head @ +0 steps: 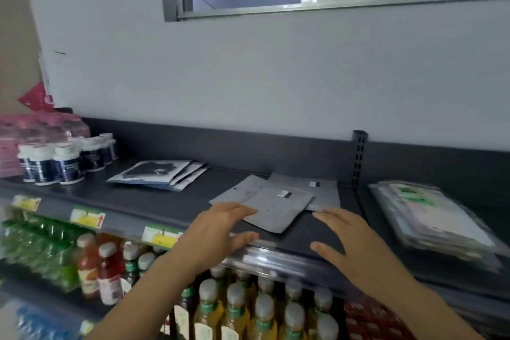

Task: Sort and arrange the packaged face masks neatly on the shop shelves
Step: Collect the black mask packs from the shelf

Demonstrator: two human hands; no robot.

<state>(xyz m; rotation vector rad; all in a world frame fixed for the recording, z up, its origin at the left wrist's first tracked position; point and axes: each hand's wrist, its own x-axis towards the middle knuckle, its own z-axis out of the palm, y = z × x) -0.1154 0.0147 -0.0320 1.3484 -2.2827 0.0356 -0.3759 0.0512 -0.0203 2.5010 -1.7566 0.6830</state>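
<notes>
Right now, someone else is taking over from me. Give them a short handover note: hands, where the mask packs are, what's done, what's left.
Left hand: open, fingertips at the near edge of the grey packs.
Right hand: open, holding nothing, just right of those packs.
Grey packs: three, overlapping askew, mid shelf.
Black-and-white packs: fanned pile further left, near the bottles.
Clear packs: stack on the right section.
Done: packs appear grouped by kind.
Left: square up the grey pile, then probably the fanned one.
</notes>
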